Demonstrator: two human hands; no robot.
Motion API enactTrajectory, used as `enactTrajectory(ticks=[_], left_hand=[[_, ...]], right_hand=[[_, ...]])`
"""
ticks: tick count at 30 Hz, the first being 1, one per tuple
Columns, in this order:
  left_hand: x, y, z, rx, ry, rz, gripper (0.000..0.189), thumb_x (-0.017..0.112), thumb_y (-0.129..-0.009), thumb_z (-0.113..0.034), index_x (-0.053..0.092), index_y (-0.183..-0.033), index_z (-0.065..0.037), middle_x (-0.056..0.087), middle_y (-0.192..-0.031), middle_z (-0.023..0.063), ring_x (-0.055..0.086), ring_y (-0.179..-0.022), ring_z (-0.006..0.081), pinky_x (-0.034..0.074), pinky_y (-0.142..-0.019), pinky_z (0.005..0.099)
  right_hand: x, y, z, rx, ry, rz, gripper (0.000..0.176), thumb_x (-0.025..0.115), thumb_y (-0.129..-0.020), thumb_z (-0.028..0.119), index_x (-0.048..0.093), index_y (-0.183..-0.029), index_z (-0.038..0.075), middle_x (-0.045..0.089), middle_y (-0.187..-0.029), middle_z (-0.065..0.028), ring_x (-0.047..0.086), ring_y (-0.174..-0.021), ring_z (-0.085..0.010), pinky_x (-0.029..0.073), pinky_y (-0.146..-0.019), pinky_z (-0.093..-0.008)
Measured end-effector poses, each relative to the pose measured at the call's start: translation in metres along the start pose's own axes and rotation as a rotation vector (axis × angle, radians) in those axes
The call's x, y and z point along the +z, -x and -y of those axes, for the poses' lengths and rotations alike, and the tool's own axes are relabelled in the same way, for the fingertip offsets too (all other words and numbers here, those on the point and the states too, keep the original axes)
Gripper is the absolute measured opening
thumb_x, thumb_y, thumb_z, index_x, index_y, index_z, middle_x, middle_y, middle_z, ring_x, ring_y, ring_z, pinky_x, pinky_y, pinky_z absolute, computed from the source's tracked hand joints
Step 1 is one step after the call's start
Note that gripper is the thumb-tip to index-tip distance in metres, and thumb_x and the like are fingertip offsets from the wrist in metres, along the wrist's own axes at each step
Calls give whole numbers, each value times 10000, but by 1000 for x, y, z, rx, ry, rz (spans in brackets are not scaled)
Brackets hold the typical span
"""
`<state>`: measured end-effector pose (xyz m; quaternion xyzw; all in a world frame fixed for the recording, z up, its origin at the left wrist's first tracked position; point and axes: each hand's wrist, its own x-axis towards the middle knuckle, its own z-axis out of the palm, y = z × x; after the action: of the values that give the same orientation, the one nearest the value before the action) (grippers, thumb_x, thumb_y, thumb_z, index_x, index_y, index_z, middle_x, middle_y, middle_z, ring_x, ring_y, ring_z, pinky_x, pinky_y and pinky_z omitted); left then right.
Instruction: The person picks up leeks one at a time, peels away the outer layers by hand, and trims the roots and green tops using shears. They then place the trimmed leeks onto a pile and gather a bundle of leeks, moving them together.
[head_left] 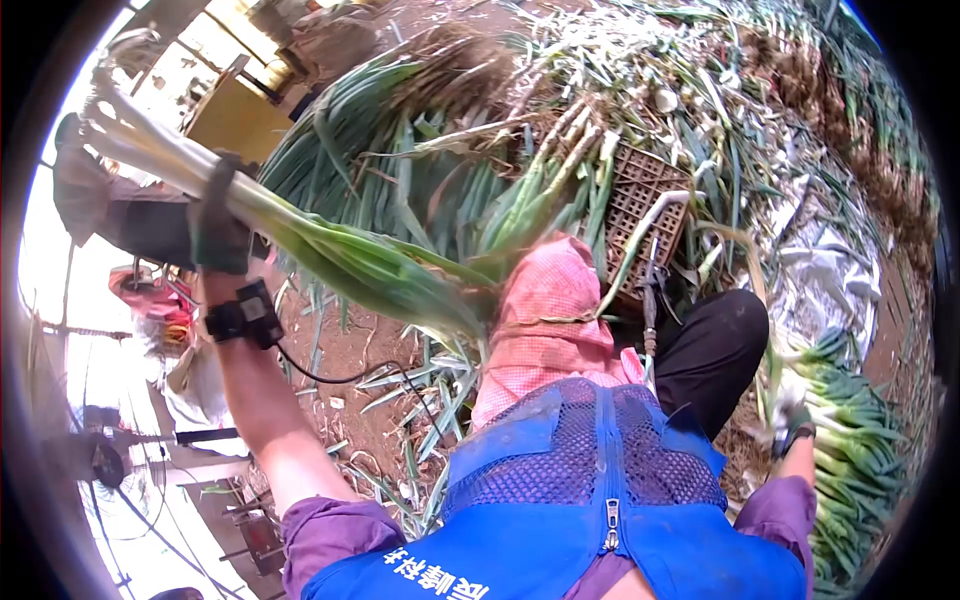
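My left hand (222,215), in a dark glove, is closed round a bunch of long green onions (340,262). Their white root ends point to the upper left, while the green leaves reach down toward my lap. A black device is strapped on that wrist, with a cable running from it. Over at the right, my right hand (795,422) wears a pale glove and is beside a pile of green onions (850,440) laid in a row; its fingers are small and blurred. A pink checked cloth (550,310) covers my knee.
Untrimmed green onions (350,150) lie heaped ahead of me. A brown plastic crate (640,200) stands before my knees, near an upright metal nozzle (650,310). Peelings (640,60) cover the ground beyond, with white plastic sheeting (825,275) on the right.
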<state>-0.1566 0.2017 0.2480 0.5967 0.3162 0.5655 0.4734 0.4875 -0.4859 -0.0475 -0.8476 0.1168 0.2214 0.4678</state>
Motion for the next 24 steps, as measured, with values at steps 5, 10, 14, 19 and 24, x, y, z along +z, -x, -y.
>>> enactTrajectory(ticks=[5, 10, 14, 19, 24], left_hand=[[-57, -11, -98, 129, 253, 227, 381, 652, -901, -158, 525, -1213, 19, 570, -975, 91, 575, -934, 233, 476, -916, 370], [-33, 5, -143, 218, 333, 546, 514, 560, -927, -199, 410, -1376, 0, 537, -1033, 90, 530, -1001, 209, 452, -935, 376], [-15, 15, -148, 207, 265, 413, 559, 606, -885, -278, 454, -1312, 49, 557, -1006, 88, 562, -977, 245, 464, -931, 391], [18, 26, -152, 257, 344, 521, 489, 595, -880, -307, 493, -1242, 6, 553, -997, 84, 564, -986, 259, 505, -892, 426], [45, 25, -164, 239, 507, 684, 489, 577, -886, -348, 507, -1258, -39, 593, -1068, 107, 575, -983, 263, 521, -888, 452]], right_hand=[[35, -39, 57, -296, 251, 48, 390, 579, -948, 122, 576, -1338, 107, 608, -1242, -126, 554, -1168, -216, 476, -968, -362], [135, -66, 263, -1254, 454, 83, 431, 594, -935, 71, 554, -1362, 119, 573, -1304, -120, 523, -1244, -232, 466, -1012, -350], [252, 49, 387, -1802, 345, 364, 478, 621, -922, 68, 523, -1387, 117, 538, -1356, -119, 514, -1277, -240, 468, -1033, -343], [370, 293, 357, -1521, 188, 1205, 627, 710, -894, 207, 433, -1441, 77, 470, -1432, -134, 563, -1215, -233, 511, -1008, -340], [463, 367, 246, -1596, 89, 1220, 606, 769, -839, 271, 513, -1326, 18, 654, -1157, -172, 657, -1020, -321, 536, -906, -408]])
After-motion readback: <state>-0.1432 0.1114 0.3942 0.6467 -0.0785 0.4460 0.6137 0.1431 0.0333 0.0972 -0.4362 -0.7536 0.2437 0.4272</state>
